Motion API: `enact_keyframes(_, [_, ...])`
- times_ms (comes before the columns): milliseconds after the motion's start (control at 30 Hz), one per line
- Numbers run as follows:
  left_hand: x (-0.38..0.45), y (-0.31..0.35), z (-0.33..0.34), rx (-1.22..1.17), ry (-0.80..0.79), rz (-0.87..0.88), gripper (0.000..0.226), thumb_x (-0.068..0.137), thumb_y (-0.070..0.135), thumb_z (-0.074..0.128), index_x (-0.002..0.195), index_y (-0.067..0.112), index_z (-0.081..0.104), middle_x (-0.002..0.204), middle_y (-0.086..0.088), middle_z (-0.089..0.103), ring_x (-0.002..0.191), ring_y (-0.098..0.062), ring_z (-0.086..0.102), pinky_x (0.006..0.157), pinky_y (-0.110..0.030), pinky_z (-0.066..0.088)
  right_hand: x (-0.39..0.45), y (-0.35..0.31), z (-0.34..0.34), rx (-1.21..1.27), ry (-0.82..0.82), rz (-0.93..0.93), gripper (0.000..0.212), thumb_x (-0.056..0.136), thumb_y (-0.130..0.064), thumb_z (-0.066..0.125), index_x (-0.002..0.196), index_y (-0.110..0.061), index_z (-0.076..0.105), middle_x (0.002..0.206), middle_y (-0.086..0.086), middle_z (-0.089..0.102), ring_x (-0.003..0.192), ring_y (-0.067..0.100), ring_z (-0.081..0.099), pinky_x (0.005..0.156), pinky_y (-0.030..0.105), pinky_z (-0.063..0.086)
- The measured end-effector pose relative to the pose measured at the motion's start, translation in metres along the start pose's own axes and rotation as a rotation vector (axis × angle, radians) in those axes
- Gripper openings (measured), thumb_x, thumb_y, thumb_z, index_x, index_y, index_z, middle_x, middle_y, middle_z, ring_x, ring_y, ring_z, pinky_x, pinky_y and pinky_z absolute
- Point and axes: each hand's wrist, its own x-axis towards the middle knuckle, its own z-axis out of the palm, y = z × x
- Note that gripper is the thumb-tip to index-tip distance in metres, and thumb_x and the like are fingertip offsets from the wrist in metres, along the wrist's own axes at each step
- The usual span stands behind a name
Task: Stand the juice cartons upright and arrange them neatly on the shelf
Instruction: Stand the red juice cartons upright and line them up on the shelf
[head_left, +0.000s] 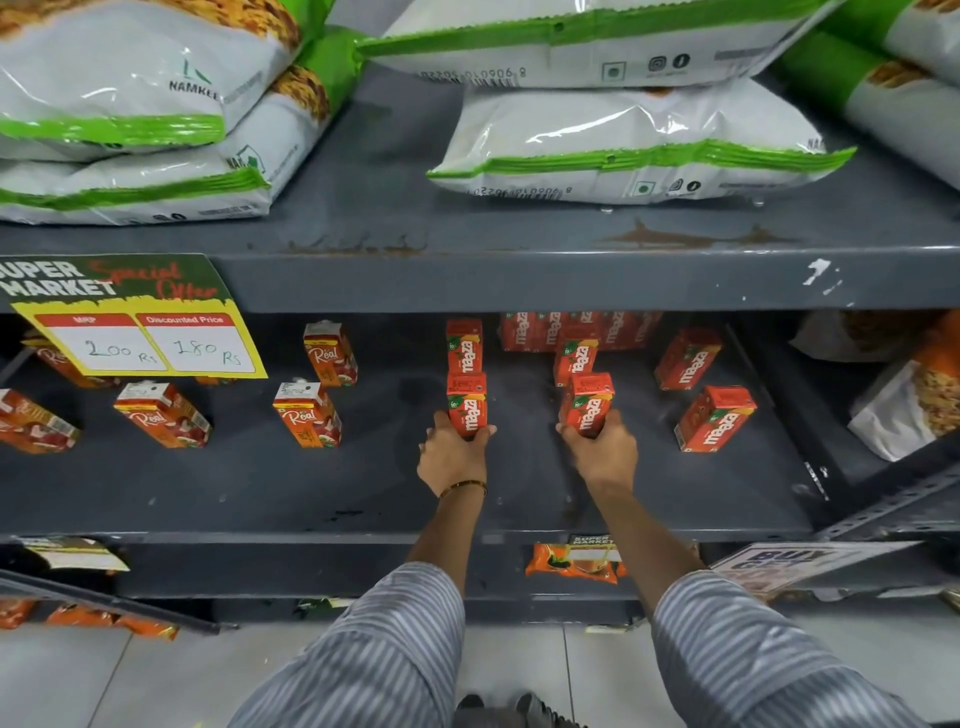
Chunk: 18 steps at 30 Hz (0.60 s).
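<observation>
On the dark grey middle shelf (260, 493) my left hand (451, 456) grips a small red Maaza carton (466, 402) that stands upright. My right hand (602, 451) grips a second red Maaza carton (589, 404), also upright. Directly behind each held carton stands another Maaza carton (464, 345), the right one (575, 358) close to mine. Two more Maaza cartons (716, 418) (688, 358) stand at the right, and a packed row (576, 330) lines the back. Several orange Real cartons (307, 414) (330, 353) (162, 413) stand spread out on the left half.
The shelf above (519, 280) overhangs the cartons and holds large white-and-green snack bags (639, 150). A yellow price sign (140, 332) hangs at the left and hides part of the Real cartons. Snack packets (909, 395) lie at the far right. A lower shelf holds orange packets (571, 564).
</observation>
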Motion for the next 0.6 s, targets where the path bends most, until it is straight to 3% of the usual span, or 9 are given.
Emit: enact_keyframes(600, [0.0007,-0.0022,0.0019,0.034,0.027,0.021,0.056,0.07,0.05,0.073,0.103,0.009,0.054,0.098,-0.014,0.069,0.091,-0.035,0.066,0.071,-0.044,0.054,-0.002,0.0006,0.0012,0.014,0.013,-0.004,0.051,0.073,-0.035,0.077,0.108,-0.006,0.056,0.11,0.014,0.068,0.102,0.032,0.064,0.087,0.037,0.05])
